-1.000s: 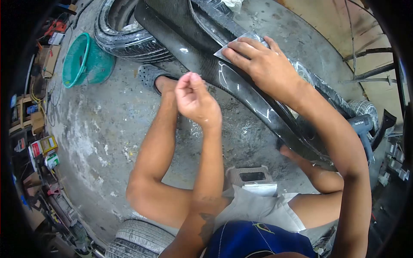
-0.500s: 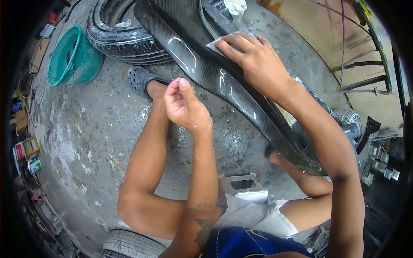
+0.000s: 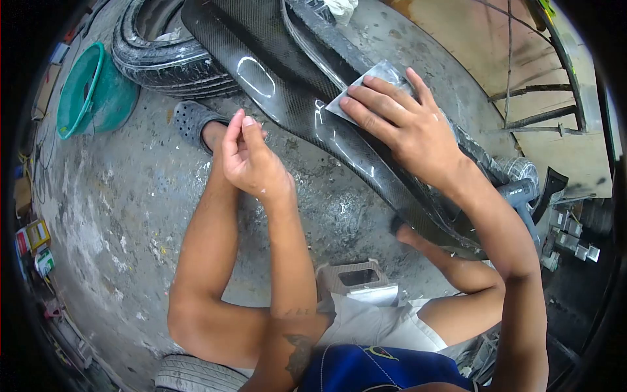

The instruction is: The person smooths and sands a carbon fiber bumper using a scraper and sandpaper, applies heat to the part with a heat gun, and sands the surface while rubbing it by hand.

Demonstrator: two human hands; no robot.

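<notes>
A long, glossy black part with a woven carbon pattern point(image 3: 313, 124) lies diagonally before me. My right hand point(image 3: 408, 124) rests on its upper edge, fingers spread over a thin grey sheet point(image 3: 386, 73) and pressing it flat on the part. The sheet's corners stick out around the fingertips. My left hand point(image 3: 251, 157) is raised over the floor beside the part's near edge, thumb and fingertips brought together. Whatever those fingertips hold, if anything, is too small to tell.
Under the part's far left end is a black tyre point(image 3: 176, 72), with a green bucket point(image 3: 114, 101) beside it. A grey stool point(image 3: 323, 277) is beneath me. A heat gun point(image 3: 516, 193) lies at the right. Another tyre point(image 3: 196, 374) is at the bottom left.
My right hand and the sheet first slid up and left along the part, then back down and right. My left hand stays pinched and has shifted left in view.
</notes>
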